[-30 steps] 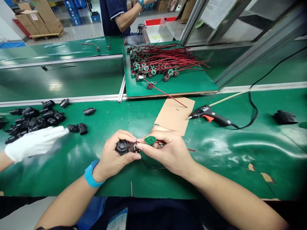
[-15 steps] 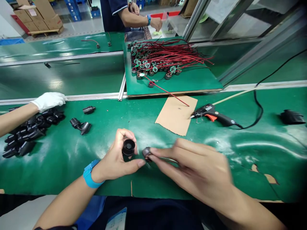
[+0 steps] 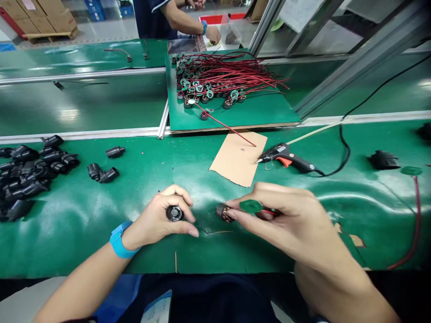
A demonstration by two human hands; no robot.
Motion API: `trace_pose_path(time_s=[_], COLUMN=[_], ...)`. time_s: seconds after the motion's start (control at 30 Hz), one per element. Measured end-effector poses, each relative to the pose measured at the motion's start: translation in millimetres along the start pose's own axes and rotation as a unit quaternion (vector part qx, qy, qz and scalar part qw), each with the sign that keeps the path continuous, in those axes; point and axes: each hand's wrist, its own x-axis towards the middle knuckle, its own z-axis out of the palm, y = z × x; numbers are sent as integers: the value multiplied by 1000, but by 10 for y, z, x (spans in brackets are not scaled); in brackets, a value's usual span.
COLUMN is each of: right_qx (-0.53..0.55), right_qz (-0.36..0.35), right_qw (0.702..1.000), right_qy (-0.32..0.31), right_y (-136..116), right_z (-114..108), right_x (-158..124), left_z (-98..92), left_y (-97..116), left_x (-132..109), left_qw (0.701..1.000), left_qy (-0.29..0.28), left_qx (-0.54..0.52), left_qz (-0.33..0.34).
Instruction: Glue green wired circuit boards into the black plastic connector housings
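My left hand (image 3: 168,211) is closed around a black round plastic housing (image 3: 174,213), its open end facing up toward me. To its right, my right hand (image 3: 276,220) pinches a small motor coil (image 3: 222,212) with copper windings between thumb and fingers. A green circuit board (image 3: 251,206) and a bit of red wire show by those fingers. The coil and the housing are apart. Beyond my hands lie a piece of cardboard (image 3: 235,157) and a black hot glue gun (image 3: 286,158) with an orange trigger, its nozzle at the cardboard's edge.
Black plastic housings (image 3: 27,175) are heaped at the left, with several loose ones beside them. Coils with red wires (image 3: 215,80) cover a raised green board at the back. Another black part (image 3: 384,159) and a red wire (image 3: 418,211) are at the right. A co-worker's arm (image 3: 188,22) is behind.
My right hand has drawn the coil away from the housing, and the circuit board shows now. A co-worker's white-gloved hand has left the heap at left. A red wire with a green board appears at right.
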Motion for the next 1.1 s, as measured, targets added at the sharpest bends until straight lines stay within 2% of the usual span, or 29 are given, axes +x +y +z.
trace_pose_path(time_s=[0.2, 0.33, 0.47, 0.6, 0.83, 1.0, 1.1], right_qx=[97, 156, 159, 162, 187, 135, 133], right_qz=[32, 37, 17, 16, -6, 24, 28], right_qw=[994, 985, 983, 976, 973, 985, 984], right_qy=[-29, -56, -95, -145, -132, -107, -112], right_y=[34, 30, 55, 96, 111, 131, 153], right_z=[222, 400, 515, 487, 504, 436, 408], right_x=[91, 120, 140, 161, 171, 135, 110], left_z=[136, 222, 246, 235, 214, 194, 188], left_y=[-124, -149, -152, -172, -165, -168, -174], left_x=[-9, -6, -10, -12, 3, 13, 20], left_qw=[996, 998, 999, 1000, 999, 989, 984], left_qy=[40, 21, 10, 5, -11, 47, 62], left_qx=[-64, -42, -21, -5, 41, 100, 115], left_qz=[-56, -44, -28, -11, 20, 101, 120])
